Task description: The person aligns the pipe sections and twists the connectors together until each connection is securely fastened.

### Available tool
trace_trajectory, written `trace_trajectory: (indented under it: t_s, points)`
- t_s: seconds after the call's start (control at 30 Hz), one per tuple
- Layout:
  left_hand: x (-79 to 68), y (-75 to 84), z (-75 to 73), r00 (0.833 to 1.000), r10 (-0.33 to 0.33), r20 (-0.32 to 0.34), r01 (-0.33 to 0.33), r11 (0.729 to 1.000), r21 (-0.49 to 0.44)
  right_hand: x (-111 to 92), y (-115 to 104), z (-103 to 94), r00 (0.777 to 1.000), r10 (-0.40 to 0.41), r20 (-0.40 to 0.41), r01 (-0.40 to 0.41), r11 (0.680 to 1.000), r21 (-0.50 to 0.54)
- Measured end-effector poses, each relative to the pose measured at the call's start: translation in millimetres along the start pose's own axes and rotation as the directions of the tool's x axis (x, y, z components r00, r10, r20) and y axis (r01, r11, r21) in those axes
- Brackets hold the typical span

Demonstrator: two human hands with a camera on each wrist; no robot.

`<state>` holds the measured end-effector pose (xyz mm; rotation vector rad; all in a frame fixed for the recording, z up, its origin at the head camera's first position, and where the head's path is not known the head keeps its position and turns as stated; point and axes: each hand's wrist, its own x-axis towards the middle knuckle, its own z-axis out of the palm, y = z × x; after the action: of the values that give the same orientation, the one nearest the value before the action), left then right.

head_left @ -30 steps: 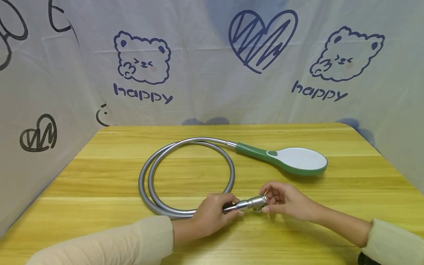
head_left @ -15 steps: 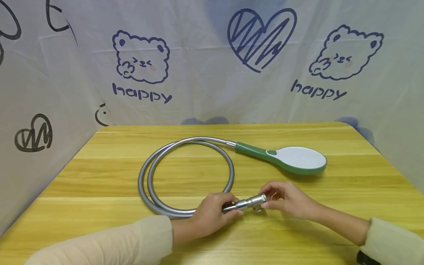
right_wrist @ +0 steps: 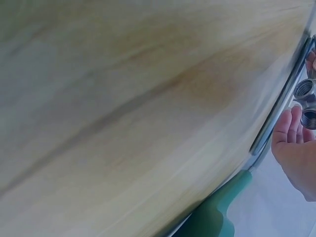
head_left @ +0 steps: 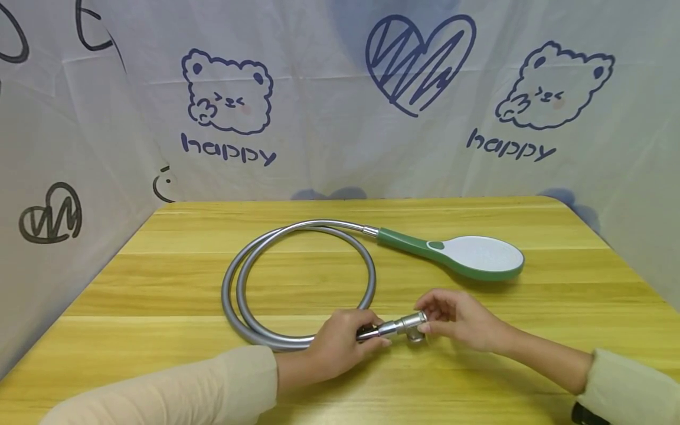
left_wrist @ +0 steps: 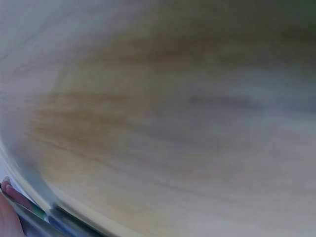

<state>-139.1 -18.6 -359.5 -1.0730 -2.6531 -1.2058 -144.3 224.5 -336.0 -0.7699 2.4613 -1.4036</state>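
Observation:
In the head view my left hand point(head_left: 337, 345) grips the end of a grey shower hose point(head_left: 229, 295) near its chrome connector. On that connector sits a silver T-shaped pipe fitting point(head_left: 410, 323), its side outlet pointing down toward me. My right hand point(head_left: 464, 323) pinches the fitting's far end between thumb and fingers. The right wrist view shows the fitting point(right_wrist: 304, 90) with two threaded openings, beside the right fingers point(right_wrist: 295, 123). Coiled in loops, the hose runs on to a green and white shower head point(head_left: 486, 257) lying face up. Only a sliver of hand point(left_wrist: 9, 217) shows in the left wrist view.
A wood-grain table point(head_left: 159, 283) bears everything. White cloth point(head_left: 319, 118) printed with bears and hearts hangs behind it and along the sides. The shower head lies beyond the right hand, toward the back right.
The fitting has turned a little, so its side outlet now shows more below. The right hand's fingers have shifted slightly on it. The left hand, hose and shower head stay put.

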Motion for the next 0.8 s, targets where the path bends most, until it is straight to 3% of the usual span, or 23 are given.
trace_trajectory:
  t_s: [0.43, 0.8]
  points:
    - [0.8, 3.0, -2.0, 1.000, -0.010, 0.006, 0.010, 1.000, 0.008, 0.0, 2.3, 1.2, 1.000, 0.003, 0.017, -0.003, 1.000, 0.031]
    - [0.8, 1.9, -0.8, 1.000, -0.024, -0.003, 0.024, 1.000, 0.005, 2.6, 2.0, 3.5, 0.998, 0.068, 0.011, -0.069, 0.997, 0.046]
